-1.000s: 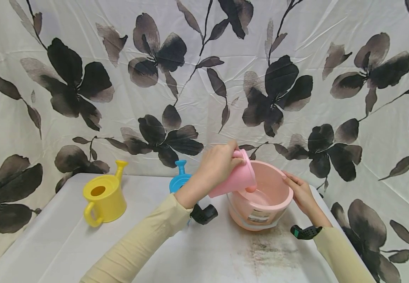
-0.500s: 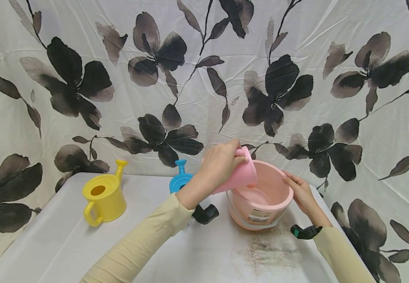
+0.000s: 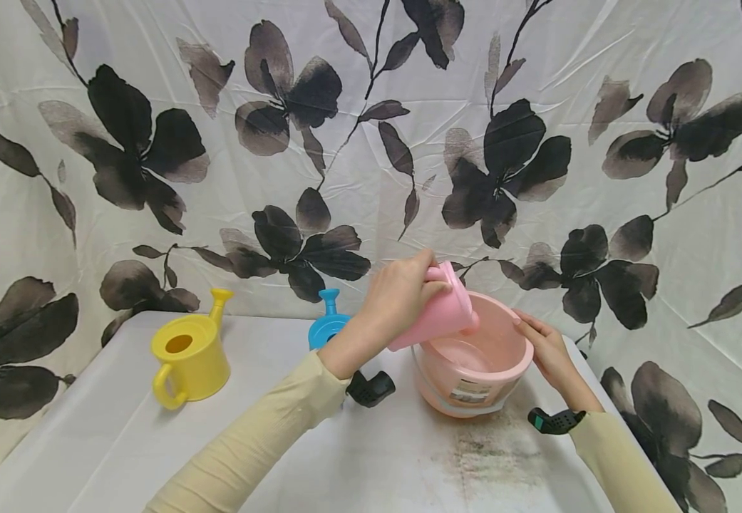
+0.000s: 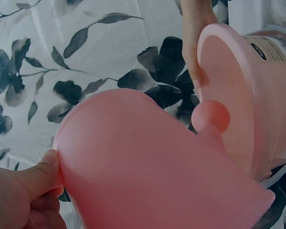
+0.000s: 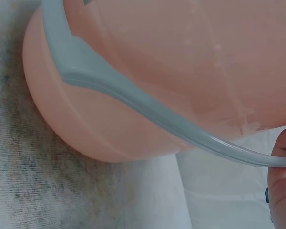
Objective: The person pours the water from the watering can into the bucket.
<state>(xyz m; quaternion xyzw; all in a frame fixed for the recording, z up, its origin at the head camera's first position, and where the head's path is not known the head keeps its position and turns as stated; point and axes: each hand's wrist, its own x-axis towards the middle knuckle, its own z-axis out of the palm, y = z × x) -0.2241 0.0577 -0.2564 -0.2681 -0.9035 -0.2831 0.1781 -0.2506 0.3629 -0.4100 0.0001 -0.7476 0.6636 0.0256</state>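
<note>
A pink watering can (image 3: pixel 438 319) hangs tilted over the left side of a peach-pink bucket (image 3: pixel 431 385). My left hand (image 3: pixel 403 288) grips the can by its handle, thumb pressed against the pink plastic in the left wrist view. The round spout head (image 4: pixel 210 116) points into the bucket's mouth. On the bucket's far right side, my right hand (image 3: pixel 547 353) holds the rim, with the thumb over the edge. Upright on the table, the bucket has its grey carrying handle (image 5: pixel 148 107) hanging down around the outside. No stream from the spout shows.
Standing at the left is a yellow watering can (image 3: pixel 204 367). A blue watering can (image 3: pixel 323 329) sits behind my left forearm, partly hidden. Dark smudges (image 3: pixel 492 459) mark the white table in front of the bucket. Behind it hangs a flowered cloth (image 3: pixel 371 178).
The pink watering can has shifted slightly right and up, and more of its spout head shows over the bucket. My right hand and the bucket have stayed in place.
</note>
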